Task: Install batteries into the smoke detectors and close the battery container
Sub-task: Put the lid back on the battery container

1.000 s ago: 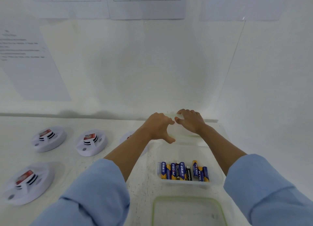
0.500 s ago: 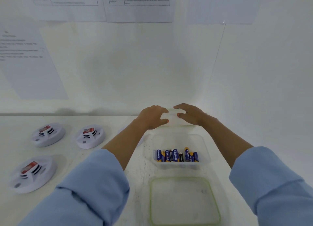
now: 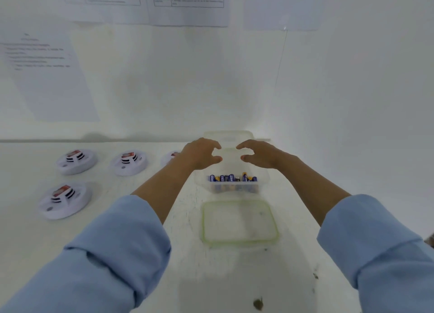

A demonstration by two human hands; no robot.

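Note:
A clear plastic container [image 3: 264, 180] holds several blue-and-yellow batteries [image 3: 232, 178] in the middle of the white table. Its green-rimmed lid [image 3: 239, 221] lies flat in front of it. My left hand [image 3: 199, 153] and my right hand [image 3: 260, 154] hover side by side over the container's far edge, a gap between them, fingers loosely curled and holding nothing. White round smoke detectors lie on the left: one [image 3: 76, 160], a second [image 3: 129, 162], a third [image 3: 64, 199], and one more [image 3: 171, 156] half hidden behind my left wrist.
Another clear plastic box or lid [image 3: 227, 135] stands behind my hands against the back wall. Printed sheets [image 3: 187, 3] hang on the white walls. The right wall runs close to the container. A small dark speck [image 3: 258, 303] lies near the table's front.
My hands were touching together at the clear piece by the back wall; now they have parted and pulled slightly back, holding nothing. The view has shifted, so the lid shows fully.

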